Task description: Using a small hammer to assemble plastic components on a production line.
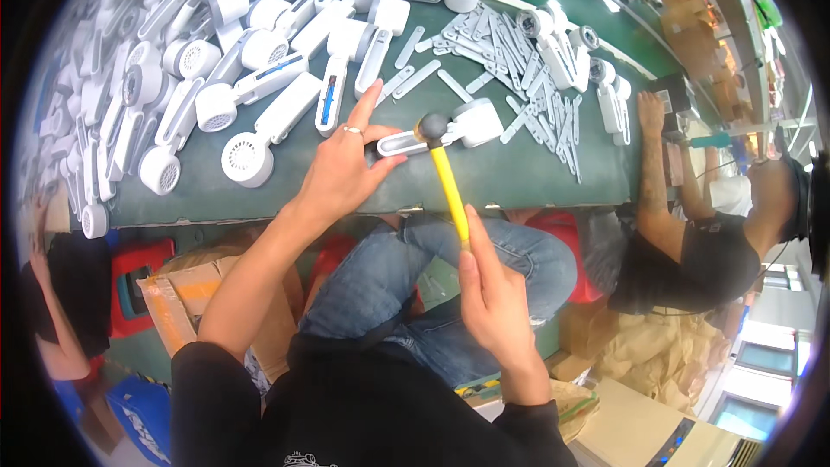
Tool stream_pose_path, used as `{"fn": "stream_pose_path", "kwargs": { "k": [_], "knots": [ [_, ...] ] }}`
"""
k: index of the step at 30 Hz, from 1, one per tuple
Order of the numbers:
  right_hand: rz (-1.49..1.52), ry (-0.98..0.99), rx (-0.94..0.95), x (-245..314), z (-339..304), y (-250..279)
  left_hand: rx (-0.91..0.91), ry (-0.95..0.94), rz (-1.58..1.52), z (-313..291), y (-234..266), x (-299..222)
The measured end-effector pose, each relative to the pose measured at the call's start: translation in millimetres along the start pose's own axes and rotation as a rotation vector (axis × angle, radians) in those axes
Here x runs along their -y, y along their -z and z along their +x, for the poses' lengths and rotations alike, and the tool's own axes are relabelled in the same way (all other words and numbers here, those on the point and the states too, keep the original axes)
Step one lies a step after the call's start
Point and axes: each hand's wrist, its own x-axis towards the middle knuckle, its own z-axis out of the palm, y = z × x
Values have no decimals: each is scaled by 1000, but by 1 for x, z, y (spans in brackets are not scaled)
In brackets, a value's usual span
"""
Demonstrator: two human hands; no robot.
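Note:
My right hand (497, 298) is closed round the yellow handle of a small mallet (448, 190). The mallet's dark rounded head is over the middle of a white handheld device (478, 124), hiding part of it; I cannot tell whether it touches. This device has a long slotted handle and a round head like a small hair dryer, and lies on the green table. The thumb and fingers of my left hand (341, 169) hold its handle end, with the index finger stretched out. Beyond it lies a heap of flat light-grey strips (527, 78).
Many similar white devices (246, 160) are piled over the table's (303, 195) left and far side. A few more (614, 104) stand right of the strips. A co-worker (700, 242) sits at the right, another person (73, 303) at the left. An open cardboard box (186, 294) is beside my legs.

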Motion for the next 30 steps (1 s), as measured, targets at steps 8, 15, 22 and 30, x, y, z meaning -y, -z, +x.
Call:
{"fn": "stream_pose_path", "kwargs": {
  "k": [8,15,22,30],
  "knots": [
    [-55,-269,-176,-39,23,53,-32,-195,190,-5,1,6],
    [-477,-407,-746,-240,133,208,47,-404,235,10,-1,-7],
    [-375,-355,-860,-299,183,203,22,-421,264,-5,14,-1],
    [437,-159,-732,-161,104,185,-268,-524,222,-44,53,-49]
  ]
}}
